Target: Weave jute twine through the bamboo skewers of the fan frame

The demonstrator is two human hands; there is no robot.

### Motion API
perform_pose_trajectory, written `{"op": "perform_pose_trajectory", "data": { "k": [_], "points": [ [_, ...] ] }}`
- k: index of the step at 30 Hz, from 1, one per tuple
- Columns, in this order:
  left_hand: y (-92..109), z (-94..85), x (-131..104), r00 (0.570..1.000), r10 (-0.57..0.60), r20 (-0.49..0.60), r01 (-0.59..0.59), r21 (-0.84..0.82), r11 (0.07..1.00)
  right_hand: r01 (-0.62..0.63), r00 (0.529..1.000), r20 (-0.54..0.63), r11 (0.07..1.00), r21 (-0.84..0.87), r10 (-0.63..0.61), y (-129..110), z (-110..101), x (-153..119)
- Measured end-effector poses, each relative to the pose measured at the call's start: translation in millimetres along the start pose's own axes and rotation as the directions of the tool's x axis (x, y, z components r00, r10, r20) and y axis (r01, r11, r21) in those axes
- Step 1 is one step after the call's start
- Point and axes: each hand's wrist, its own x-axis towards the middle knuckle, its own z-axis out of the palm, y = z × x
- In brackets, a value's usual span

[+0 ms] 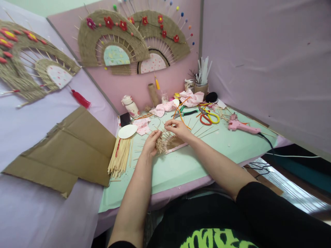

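A half-round fan piece (177,143) lies on the green table, with thin sticks radiating from its curved edge and a pink strip along its straight edge. Tan twine (162,144) is woven between the sticks at its left end. My left hand (152,142) grips that woven end, thumb and fingers pressed together on it. Above the sticks, my right hand (177,127) is closed in a pinch near the weave; what its fingertips hold is too small to make out.
Bundled sticks (121,156) and a white oval (128,131) lie left. Behind are scissors (209,116), green-handled pliers (190,113), pink cloth (191,98) and a bottle (130,106). A pink glue gun (243,125) with a cord lies right. Cardboard (62,148) stands left.
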Motion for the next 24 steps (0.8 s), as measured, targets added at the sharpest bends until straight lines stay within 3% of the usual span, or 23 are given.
{"op": "perform_pose_trajectory", "data": {
  "k": [6,12,19,24],
  "points": [
    [0.4,-1.8,1.8,1.000,-0.009,0.021,0.010,-0.075,0.997,-0.199,0.979,-0.016,0.971,0.136,0.203,2.7,0.8,-0.2],
    [-5.0,1.3,1.4,1.000,0.010,-0.026,-0.009,0.046,0.999,-0.095,0.994,-0.044,0.987,0.128,0.101,9.1,0.7,2.7],
    [-3.7,7.6,-5.4,0.997,-0.005,0.078,-0.008,0.160,0.987,-0.012,0.994,-0.105,0.997,0.077,0.021,7.9,0.7,3.3],
    [-3.6,4.8,-4.5,0.993,-0.054,0.109,0.040,0.127,0.991,0.090,0.996,-0.024,0.996,0.022,-0.089,5.3,-0.1,1.6]
  ]
}}
